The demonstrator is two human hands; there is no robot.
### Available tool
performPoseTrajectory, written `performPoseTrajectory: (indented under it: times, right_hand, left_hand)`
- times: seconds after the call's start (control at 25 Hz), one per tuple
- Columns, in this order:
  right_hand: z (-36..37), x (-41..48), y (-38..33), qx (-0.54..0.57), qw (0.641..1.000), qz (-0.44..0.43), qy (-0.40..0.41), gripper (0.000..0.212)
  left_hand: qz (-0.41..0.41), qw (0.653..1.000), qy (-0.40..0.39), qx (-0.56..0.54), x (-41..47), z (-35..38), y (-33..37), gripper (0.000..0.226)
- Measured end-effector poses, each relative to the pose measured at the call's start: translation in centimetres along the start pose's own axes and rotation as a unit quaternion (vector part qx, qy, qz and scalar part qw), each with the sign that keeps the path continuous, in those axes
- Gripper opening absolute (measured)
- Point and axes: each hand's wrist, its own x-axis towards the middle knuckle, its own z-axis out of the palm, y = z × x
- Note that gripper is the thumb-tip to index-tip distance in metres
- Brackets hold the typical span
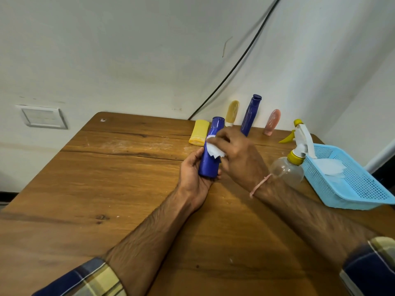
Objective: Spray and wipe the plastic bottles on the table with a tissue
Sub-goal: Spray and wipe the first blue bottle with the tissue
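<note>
At the left edge of the frame we see a white switch plate (pixel 43 117) on the wall, and below it the wooden table (pixel 106 178) spreads across the lower half. Just right of centre the left hand (pixel 193 178) grasps the lower end of a blue bottle (pixel 210 161), fingers curled round it, the bottle tilted with its cap pointing toward the wall. Against the bottle's middle we find a white tissue (pixel 214 149), held there by the right hand (pixel 237 154), whose fingers are bent over it; a pink cord (pixel 259 185) circles that wrist. Behind the hands a yellow bottle (pixel 199 132) lies flat, and near the wall stand a tan tube (pixel 232 112), a tall blue bottle (pixel 250 116) and a pink tube (pixel 271 122). Further right a clear spray bottle (pixel 288 169) with a yellow collar stands just beside a light blue basket (pixel 352 189), with more tissues (pixel 330 167) inside.
</note>
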Motion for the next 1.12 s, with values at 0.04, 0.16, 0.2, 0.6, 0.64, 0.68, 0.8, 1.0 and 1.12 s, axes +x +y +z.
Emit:
performPoseTrajectory:
  times: [0.04,0.16,0.2,0.6,0.64,0.68,0.8,1.0,1.12]
  right_hand:
    - [0.0,-1.1,-0.4,-0.003,0.999,-0.022,-0.025,0.037]
    - [-1.1,0.6,0.7,-0.020,0.998,-0.046,-0.024,0.038]
    - [-1.6,2.1,1.3,-0.024,0.999,-0.027,-0.006,0.036]
    - [-1.9,-0.3,0.0,-0.040,0.995,-0.077,-0.056,0.038]
    - [-2.2,1.3,1.0,-0.049,0.997,-0.048,-0.037,0.037]
    - [-2.5,2.7,2.0,-0.057,0.998,-0.025,-0.014,0.037]
    - [-2.0,2.4,2.2,-0.051,0.999,-0.011,-0.014,0.037]
    - [-1.6,-2.6,-0.7,-0.035,0.989,-0.111,-0.088,0.040]
    - [-2.5,1.9,2.5,-0.053,0.997,-0.051,-0.026,0.035]
  left_hand:
    - [0.002,1.000,0.000,-0.005,0.1,-0.1,-0.1,0.033]
    - [0.004,1.000,-0.005,0.021,0.1,-0.2,-0.1,0.037]
    - [0.001,1.000,-0.005,0.030,0.0,-0.2,-0.1,0.037]
    - [-0.003,1.000,-0.003,0.018,-0.1,-0.1,-0.1,0.038]
    - [-0.005,1.000,0.001,0.028,-0.1,-0.2,-0.1,0.040]
    - [-0.009,0.999,0.004,0.037,-0.1,-0.3,-0.1,0.043]
    - [-0.007,0.999,0.008,0.042,0.1,-0.4,-0.2,0.043]
    - [-0.015,1.000,-0.003,-0.001,0.1,-0.4,-0.4,0.040]
    - [-0.020,0.999,-0.004,0.030,0.2,-0.5,-0.4,0.044]
